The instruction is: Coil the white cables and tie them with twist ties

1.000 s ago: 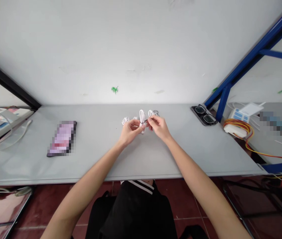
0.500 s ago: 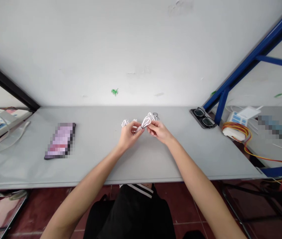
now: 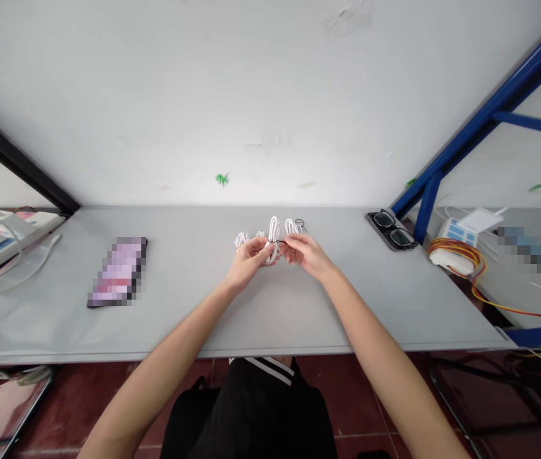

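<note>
Over the middle of the grey table [image 3: 346,299] both my hands meet around a coiled white cable [image 3: 273,232] that stands upright between them. My left hand [image 3: 247,259] is closed around the lower part of the coil. My right hand [image 3: 304,252] pinches a thin black tie [image 3: 281,241] that runs around the coil's middle. Behind my left hand lies another bundled white cable [image 3: 242,240]. A third white bundle [image 3: 292,225] lies behind my right hand, with a small black tie [image 3: 300,224] next to it.
A phone [image 3: 118,271] lies on the table's left part. Black glasses [image 3: 393,228] rest on a dark case at the back right, beside a blue metal frame [image 3: 471,127]. A power strip [image 3: 456,239] with coloured wires sits right of the table. More cables lie far left.
The coil was tilted to the right half a second ago and now stands upright again between my hands. Both hands stayed in the same spot.
</note>
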### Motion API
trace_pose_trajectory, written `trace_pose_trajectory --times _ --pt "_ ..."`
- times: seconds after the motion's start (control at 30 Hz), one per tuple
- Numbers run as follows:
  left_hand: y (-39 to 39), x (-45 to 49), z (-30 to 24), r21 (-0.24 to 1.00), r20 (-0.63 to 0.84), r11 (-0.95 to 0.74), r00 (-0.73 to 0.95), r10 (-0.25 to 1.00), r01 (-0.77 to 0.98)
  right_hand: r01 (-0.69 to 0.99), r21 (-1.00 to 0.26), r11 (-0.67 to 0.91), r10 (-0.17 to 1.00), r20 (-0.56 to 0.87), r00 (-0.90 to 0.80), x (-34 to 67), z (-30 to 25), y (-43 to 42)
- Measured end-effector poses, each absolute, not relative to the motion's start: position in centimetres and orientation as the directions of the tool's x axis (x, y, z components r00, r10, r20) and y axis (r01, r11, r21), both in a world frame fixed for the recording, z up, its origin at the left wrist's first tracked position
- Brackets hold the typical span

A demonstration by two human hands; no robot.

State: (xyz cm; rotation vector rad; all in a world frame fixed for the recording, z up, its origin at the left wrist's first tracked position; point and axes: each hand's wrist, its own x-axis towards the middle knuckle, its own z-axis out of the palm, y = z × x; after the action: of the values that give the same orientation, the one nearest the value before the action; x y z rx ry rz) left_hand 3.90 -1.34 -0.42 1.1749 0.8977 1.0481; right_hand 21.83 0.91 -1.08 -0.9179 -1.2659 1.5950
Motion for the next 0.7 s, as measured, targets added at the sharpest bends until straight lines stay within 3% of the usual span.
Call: trace_pose_trajectory --times 0.13,0.33,0.43,0.6,0.7 --pt "-1.17 3.85 -1.02 0.975 -0.015 0.095 0.368 0.93 -0.2 -0.264 -0.924 -0.276 0.883 -0.135 -0.449 22.36 -0.77 0.84" --pt "-1.01 3.88 -1.34 0.962 -0.01 0.113 0.384 0.923 -0.248 -0.234 -0.914 -0.331 0.831 -0.164 -0.531 22.92 -0.92 1.08" --pt "-0.84 3.75 -1.32 0.963 -0.021 0.111 0.341 0.94 -0.246 -0.18 -0.951 -0.252 0.879 -0.147 -0.454 22.92 -0.87 1.12" --pt "-0.86 3.48 -0.85 0.962 -0.029 0.125 0.367 0.93 -0.241 -0.039 -0.997 0.065 0.949 0.074 -0.306 22.7 -0.58 1.02" --pt "-0.93 3.49 -0.63 0.978 -0.003 0.068 0.317 0.948 -0.196 -0.097 -0.995 0.024 0.948 0.053 -0.315 22.7 -0.52 0.95"
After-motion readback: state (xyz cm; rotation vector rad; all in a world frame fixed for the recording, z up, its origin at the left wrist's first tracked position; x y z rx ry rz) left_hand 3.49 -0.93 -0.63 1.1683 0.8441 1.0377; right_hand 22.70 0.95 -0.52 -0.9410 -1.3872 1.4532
